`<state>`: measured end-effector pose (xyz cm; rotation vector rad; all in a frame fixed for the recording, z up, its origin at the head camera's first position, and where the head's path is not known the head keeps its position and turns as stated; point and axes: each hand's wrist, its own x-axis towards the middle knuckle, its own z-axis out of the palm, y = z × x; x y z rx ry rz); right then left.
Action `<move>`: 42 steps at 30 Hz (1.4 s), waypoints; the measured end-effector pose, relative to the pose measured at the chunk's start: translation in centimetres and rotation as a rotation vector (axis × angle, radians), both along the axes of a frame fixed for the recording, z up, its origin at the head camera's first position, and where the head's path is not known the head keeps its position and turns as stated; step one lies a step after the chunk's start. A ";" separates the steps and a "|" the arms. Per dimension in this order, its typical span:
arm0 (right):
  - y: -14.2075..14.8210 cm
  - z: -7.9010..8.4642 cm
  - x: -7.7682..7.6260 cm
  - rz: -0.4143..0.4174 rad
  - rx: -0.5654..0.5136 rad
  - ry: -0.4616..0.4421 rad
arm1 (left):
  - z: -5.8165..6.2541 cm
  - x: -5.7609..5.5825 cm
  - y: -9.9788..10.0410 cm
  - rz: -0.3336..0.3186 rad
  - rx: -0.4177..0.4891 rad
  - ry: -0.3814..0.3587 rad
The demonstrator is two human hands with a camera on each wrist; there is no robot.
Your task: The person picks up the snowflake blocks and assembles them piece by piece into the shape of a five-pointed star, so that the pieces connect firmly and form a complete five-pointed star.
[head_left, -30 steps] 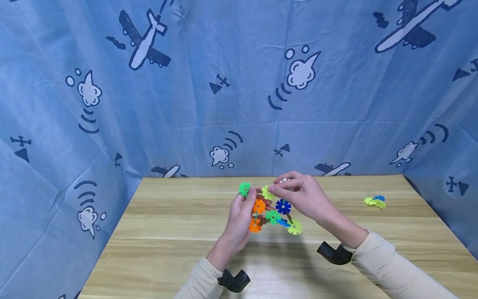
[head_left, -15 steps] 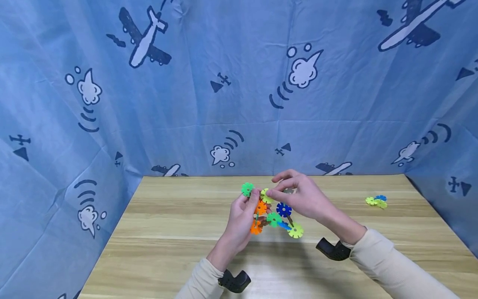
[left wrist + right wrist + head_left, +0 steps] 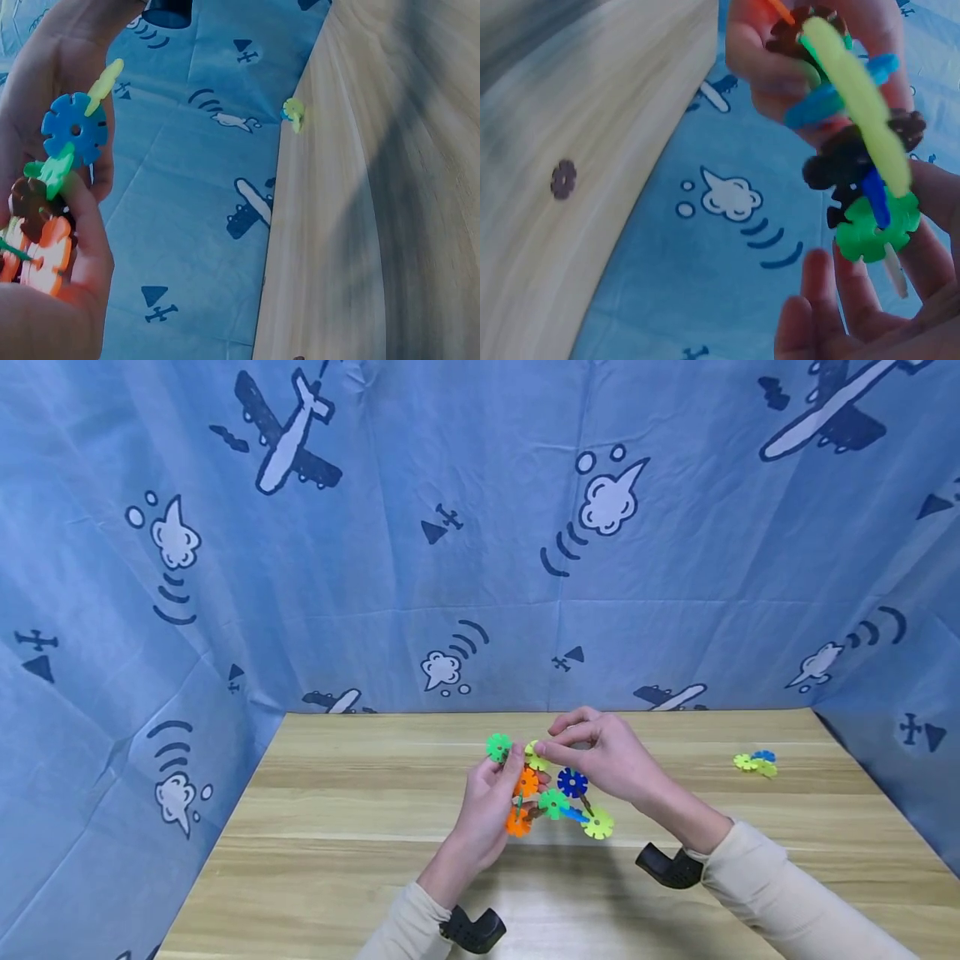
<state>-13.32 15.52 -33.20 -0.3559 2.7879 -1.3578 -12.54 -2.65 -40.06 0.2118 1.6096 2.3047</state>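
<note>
My left hand (image 3: pixel 486 806) grips a chain of notched plastic snowflake discs above the table. Linked in it are orange discs (image 3: pixel 518 822), a green disc (image 3: pixel 554 804), a blue disc (image 3: pixel 74 129), a dark blue disc (image 3: pixel 572 782), brown discs (image 3: pixel 31 207) and a yellow-green disc (image 3: pixel 597 823). At the top left, another green disc (image 3: pixel 498 747) stands by the left thumb. My right hand (image 3: pixel 611 758) pinches a yellow-green disc (image 3: pixel 536 756) at the upper edge of the chain. Whether that disc is slotted in cannot be told. In the right wrist view, a white disc (image 3: pixel 895 270) shows edge-on.
A small cluster of yellow-green and blue discs (image 3: pixel 754 763) lies on the right of the wooden table (image 3: pixel 330 810). The right wrist view shows a single brown disc (image 3: pixel 563 179) on the tabletop. A blue printed curtain (image 3: pixel 495 527) stands behind the table.
Both hands and the disc chain have shifted slightly down. The pinched yellow-green disc has come lower, closer to the orange disc. The white disc behind the right fingers has dropped from the head view.
</note>
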 end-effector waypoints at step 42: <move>19.6 -7.2 -4.6 -0.249 0.750 0.023 | -0.3 0.0 -0.5 -0.033 -0.036 0.098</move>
